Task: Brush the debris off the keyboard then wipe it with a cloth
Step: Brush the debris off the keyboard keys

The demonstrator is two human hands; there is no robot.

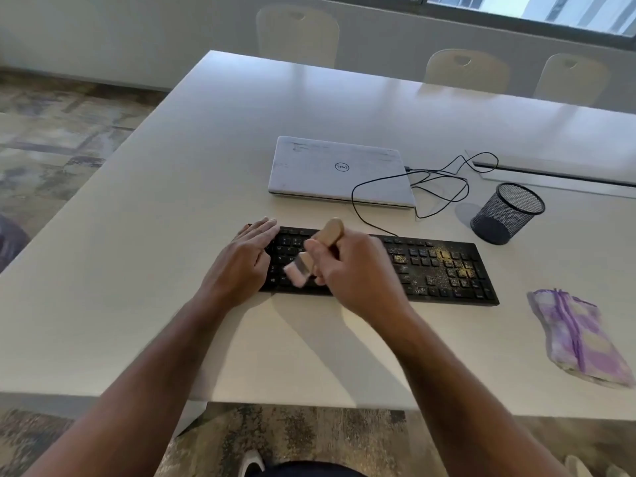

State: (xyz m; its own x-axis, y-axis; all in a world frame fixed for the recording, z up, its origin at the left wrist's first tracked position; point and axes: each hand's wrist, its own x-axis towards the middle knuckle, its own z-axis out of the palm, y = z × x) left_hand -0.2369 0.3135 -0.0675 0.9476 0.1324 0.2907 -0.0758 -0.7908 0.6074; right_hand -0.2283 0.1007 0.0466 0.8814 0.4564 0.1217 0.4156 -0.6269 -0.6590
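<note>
A black keyboard [444, 266] lies across the white table [172, 201], with yellowish debris scattered over its right-hand keys. My left hand [242, 263] rests flat, fingers straight, on the keyboard's left end. My right hand [351, 270] grips a wooden-handled brush [330, 230]. The brush's pale bristles are blurred and sit over the left-middle keys. A folded purple and white cloth [578, 339] lies on the table to the right of the keyboard, apart from both hands.
A closed white laptop [339, 170] lies behind the keyboard, with a black cable [437, 187] looping beside it. A black mesh pen cup [506, 213] stands at the back right. Chairs line the far table edge. The table's near edge is close to me.
</note>
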